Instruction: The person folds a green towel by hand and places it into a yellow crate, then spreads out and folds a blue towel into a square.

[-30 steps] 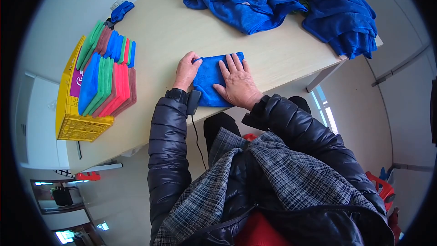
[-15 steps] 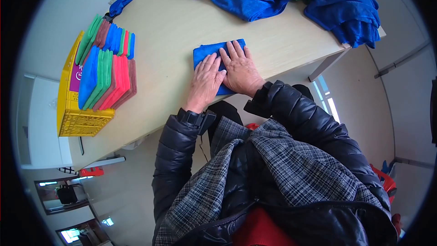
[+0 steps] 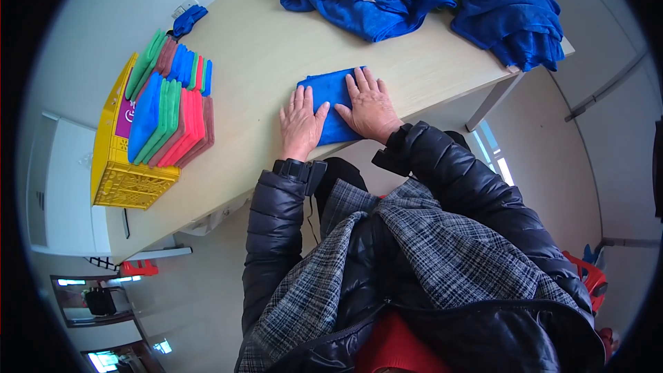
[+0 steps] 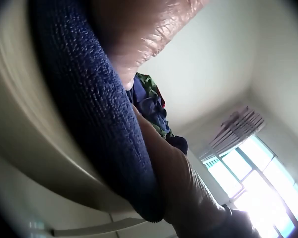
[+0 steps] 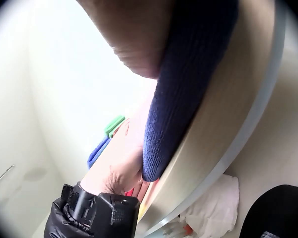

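A folded blue cloth [image 3: 334,106] lies near the table's front edge in the head view. The left hand [image 3: 302,125] rests flat on its left side, fingers straight. On its right side lies the right hand [image 3: 371,108], fingers spread. Between the two thumbs a strip of cloth shows. In the left wrist view the thick folded edge of the cloth [image 4: 97,114] runs beneath the left hand [image 4: 144,34], with the right hand [image 4: 181,183] beyond. The right wrist view shows the cloth [image 5: 181,94] under the right hand [image 5: 139,34], and the left hand [image 5: 121,166] on its far side.
A yellow crate [image 3: 135,186] holding folded green, blue, red and brown cloths [image 3: 170,121] stands at the table's left. Loose blue cloths [image 3: 511,17] lie heaped at the back right. A small dark blue item [image 3: 188,21] sits at the back left by the wall.
The left hand has moved from the cloth's upper left corner onto its top, then slid left, away from the right hand. The right hand has stayed on the cloth's right side.
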{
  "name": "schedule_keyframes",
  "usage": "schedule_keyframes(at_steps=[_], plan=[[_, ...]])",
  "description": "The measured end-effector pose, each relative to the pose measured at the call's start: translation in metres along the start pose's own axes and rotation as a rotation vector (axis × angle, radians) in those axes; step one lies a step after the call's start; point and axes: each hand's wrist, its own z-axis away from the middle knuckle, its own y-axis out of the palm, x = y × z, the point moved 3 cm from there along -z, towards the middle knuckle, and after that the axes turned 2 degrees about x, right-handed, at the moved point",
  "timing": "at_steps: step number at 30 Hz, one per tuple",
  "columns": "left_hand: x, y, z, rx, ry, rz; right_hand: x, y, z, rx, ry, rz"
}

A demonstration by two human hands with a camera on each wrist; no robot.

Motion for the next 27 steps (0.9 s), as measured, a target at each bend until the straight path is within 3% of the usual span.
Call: schedule_keyframes(at_steps=[4,9,13,20,27], plan=[[-0.017,-0.013,0.001,-0.118,0.117,-0.056,-0.008,-0.015,-0.005,-0.027,-0.013,0.087],[-0.019,0.01,-0.026,-0.045,0.229,0.102,0.002,-0.002,-0.022,0.006,-0.122,0.035],[-0.016,0.023,-0.031,-0.008,0.185,0.124,-0.001,0.006,-0.017,-0.014,-0.062,-0.024],[-0.004,0.029,-0.033,-0.126,0.173,0.125,-0.012,0.011,-0.011,-0.111,-0.054,-0.079],[-0.009,0.02,-0.023,-0.083,0.161,0.078,-0.058,-0.004,0.01,-0.167,0.002,-0.027]])
